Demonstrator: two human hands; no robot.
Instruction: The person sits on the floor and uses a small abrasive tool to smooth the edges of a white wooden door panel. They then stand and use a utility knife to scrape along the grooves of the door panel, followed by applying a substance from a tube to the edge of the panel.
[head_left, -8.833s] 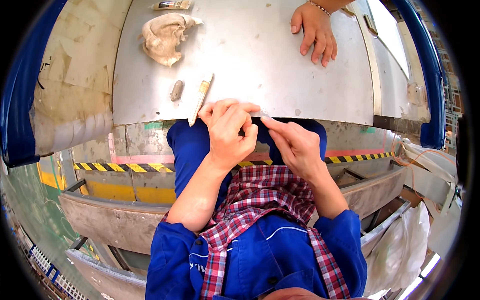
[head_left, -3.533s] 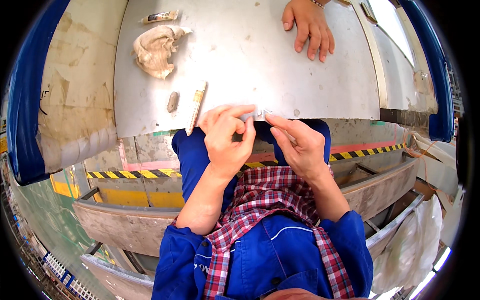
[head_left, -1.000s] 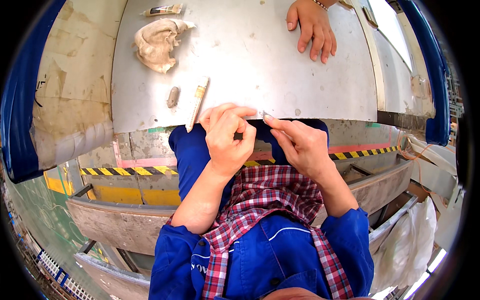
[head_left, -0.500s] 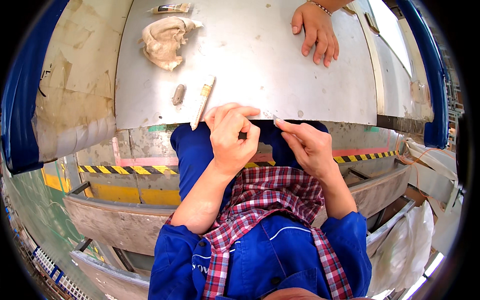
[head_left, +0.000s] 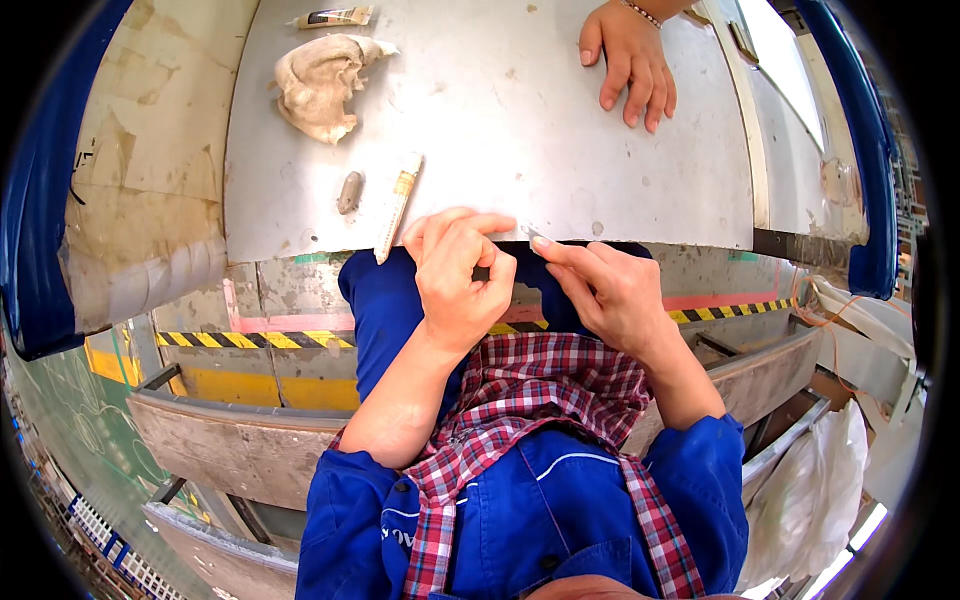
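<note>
My left hand (head_left: 462, 275) rests at the near edge of a grey metal worktop (head_left: 480, 120), its fingers curled; whatever they hold is hidden. Just right of it, my right hand (head_left: 610, 295) has thumb and forefinger closed on a small thin grey piece (head_left: 532, 234) at the edge. A pale tube with a white nozzle (head_left: 397, 210) lies beside my left fingers, and a small grey lump (head_left: 350, 192) lies left of that tube. A crumpled beige cloth (head_left: 315, 90) and a second small tube (head_left: 335, 17) lie farther back on the left.
Another person's hand (head_left: 630, 65), with a beaded bracelet, lies palm down at the back right. Blue rails (head_left: 873, 200) flank the worktop. Wooden beams (head_left: 220, 430) run low on both sides of my body; a white plastic bag (head_left: 805, 480) hangs at the lower right.
My right hand has shifted a little left since half a second ago, the small piece still between its fingers. The other person's hand and the items on the worktop remain in place.
</note>
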